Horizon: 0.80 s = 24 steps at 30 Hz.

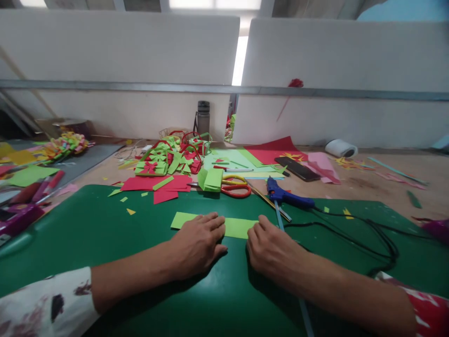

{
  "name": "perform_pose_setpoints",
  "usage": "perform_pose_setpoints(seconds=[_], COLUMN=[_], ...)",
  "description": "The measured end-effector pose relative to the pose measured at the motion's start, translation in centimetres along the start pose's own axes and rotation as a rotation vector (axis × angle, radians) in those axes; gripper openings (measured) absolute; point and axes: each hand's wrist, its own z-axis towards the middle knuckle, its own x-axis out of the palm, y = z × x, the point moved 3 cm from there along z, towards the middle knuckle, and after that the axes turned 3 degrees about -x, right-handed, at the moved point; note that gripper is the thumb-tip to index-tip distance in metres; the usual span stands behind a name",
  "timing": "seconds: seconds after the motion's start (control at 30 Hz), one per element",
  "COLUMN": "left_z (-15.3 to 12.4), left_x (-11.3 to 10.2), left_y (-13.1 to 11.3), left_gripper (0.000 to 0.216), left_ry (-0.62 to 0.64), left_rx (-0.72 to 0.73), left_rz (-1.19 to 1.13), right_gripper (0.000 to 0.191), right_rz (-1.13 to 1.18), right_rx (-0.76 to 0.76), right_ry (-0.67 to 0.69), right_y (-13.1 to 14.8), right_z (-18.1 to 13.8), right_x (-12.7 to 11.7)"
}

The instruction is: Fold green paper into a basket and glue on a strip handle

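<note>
Left hand (198, 244) and right hand (271, 248) are both open and flat, gripping nothing, pinning the light-green paper strip (236, 228) to the green mat (105, 234) mid-worktop, probably to keep it flat, with the glue gun (286, 195) just beyond.

left hand (198, 243): palm down and flat, knuckles up, left of centre
left fingers (214, 223): stretched out, close together, tips aimed forward and a little right; thumb lies along the inner edge
left wrist (168, 260): straight, in line with the arm
left forearm (133, 276): bare, comes in from the lower left, angled up toward centre
left sleeve (45, 304): white with dark and red blotches
right hand (271, 250): palm down, back slightly arched
right fingers (260, 225): lightly bent, tips aimed forward and left
right forearm (343, 290): bare, comes in from the lower right
right sleeve (426, 311): red and white
hands: just beside each other, apart, fingertips level
</note>
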Motion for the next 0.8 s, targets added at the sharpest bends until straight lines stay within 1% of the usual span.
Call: perform_pose_setpoints(seconds=[0.03,0.07,0.1,0.17,0.2,0.23,0.27,0.3,0.33,0.4,0.43,0.47,0.5,0.53,0.6,0.7,0.8], left_z=[-0.1,-0.2,-0.4,-0.6,-0.7,-0.7,-0.8,-0.8,-0.8,-1.0,-1.2,-1.3,-1.5,-1.7,-2.0,-2.2,-2.4], left_x=[0.1,0.2,0.2,0.2,0.1,0.1,0.0,0.0,0.0,0.0,0.0,0.0,0.0,0.0,0.0,0.0,-0.1], left_y=[0.3,0.6,0.9,1.4,1.6,1.7,1.7,1.6,1.5,1.1,0.9,0.7,0.6,0.5,0.6,0.9,1.2], left_gripper=[0.040,0.040,0.040,0.040,0.041,0.042,0.044,0.046,0.049,0.058,0.064,0.069,0.074,0.077,0.081,0.079,0.076], left_ry=[-0.005,-0.009,-0.012,-0.012,-0.008,-0.001,0.010,0.025,0.047,0.095,0.117,0.131,0.142,0.152,0.175,0.201,0.190], left_rx=[-0.009,-0.018,-0.031,-0.058,-0.070,-0.080,-0.088,-0.093,-0.096,-0.095,-0.090,-0.086,-0.080,-0.074,-0.062,-0.052,-0.046], left_rz=[-0.009,-0.012,-0.011,-0.001,0.006,0.012,0.016,0.019,0.018,0.007,-0.003,-0.015,-0.025,-0.033,-0.041,-0.042,-0.037], right_gripper=[0.010,0.008,0.009,0.020,0.026,0.026,0.030,0.034,0.035,0.029,0.027,0.029,0.035,0.040,0.044,0.047,0.046], right_rz=[0.067,0.130,0.127,0.049,0.017,0.004,0.012,0.068,0.176,0.447,0.550,0.592,0.578,0.533,0.500,0.411,0.336], right_rx=[0.052,0.141,0.229,0.491,0.576,0.612,0.620,0.599,0.541,0.314,0.211,0.158,0.124,0.124,0.139,0.201,0.236], right_ry=[-0.046,-0.064,-0.060,-0.069,-0.081,-0.121,-0.195,-0.288,-0.376,-0.507,-0.482,-0.451,-0.444,-0.466,-0.448,-0.462,-0.448], right_y=[-1.4,-3.1,-4.9,-8.6,-9.9,-10.6,-10.7,-10.1,-9.0,-5.6,-3.7,-2.1,-0.7,0.3,1.3,1.1,0.6], right_z=[-0.3,-0.7,-1.1,-1.9,-2.1,-2.1,-2.0,-1.7,-1.4,-0.5,-0.1,0.2,0.4,0.4,0.4,-0.3,-1.3], right_x=[-0.1,-0.1,0.0,0.2,0.3,0.3,0.2,0.1,0.0,-0.3,-0.2,-0.2,-0.2,-0.1,0.2,0.7,1.1])
